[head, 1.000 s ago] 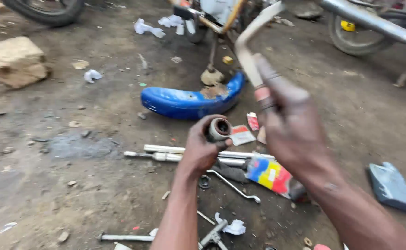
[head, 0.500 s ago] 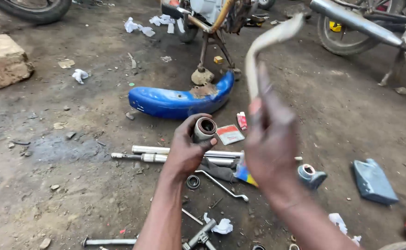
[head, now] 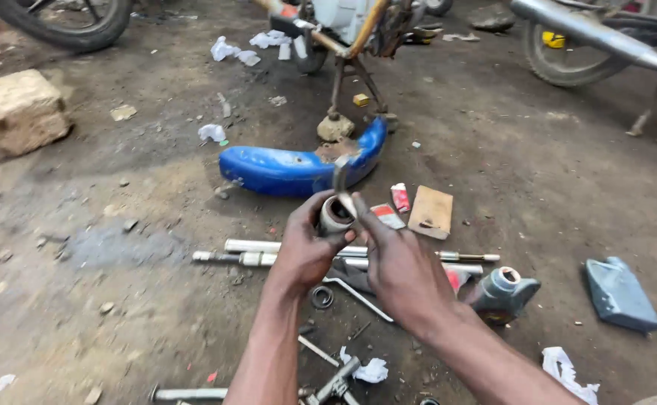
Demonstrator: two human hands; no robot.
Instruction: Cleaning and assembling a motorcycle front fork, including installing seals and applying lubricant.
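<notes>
Dull grey metal sleeve point(head: 336, 214), glossy blue plastic fender point(head: 291, 169), rough matt dirt ground point(head: 118, 300).

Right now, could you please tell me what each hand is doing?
Left hand: closed around a short grey metal tube.
Right hand: fingers at the tube's open end, pinching a thin bent metal strip.
</notes>
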